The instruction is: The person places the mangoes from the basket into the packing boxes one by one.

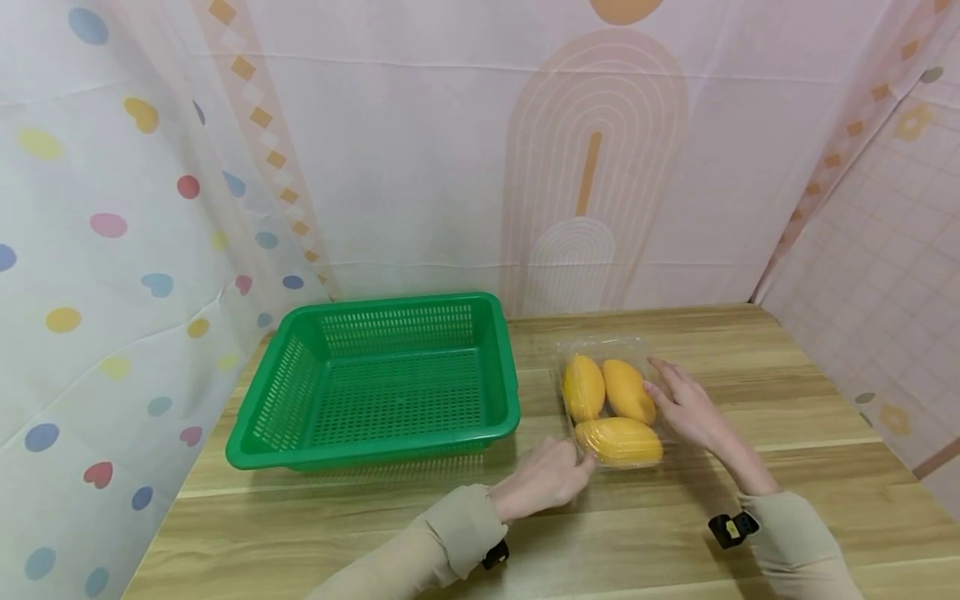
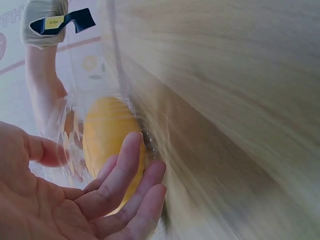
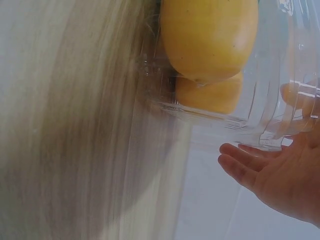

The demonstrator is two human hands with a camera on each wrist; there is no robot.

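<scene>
A clear plastic clamshell box (image 1: 611, 343) sits on the right half of the table, its lid over three yellow mangoes (image 1: 619, 440). At the box's near left corner is my left hand (image 1: 546, 478). In the left wrist view its thumb (image 2: 47, 151) touches the clear plastic, while the loosely bent fingers (image 2: 117, 192) lie beside the near mango. My right hand (image 1: 688, 408) is at the box's right side, fingers extended toward the rim. The right wrist view has its fingers (image 3: 245, 162) mostly straight along the box's edge, with the thumb partly behind clear plastic.
A green plastic basket (image 1: 375, 450) with slotted walls stands to the left of the box, with nothing in it. Patterned cloth (image 1: 420, 167) hangs behind the wooden table (image 1: 720, 342) and along both sides.
</scene>
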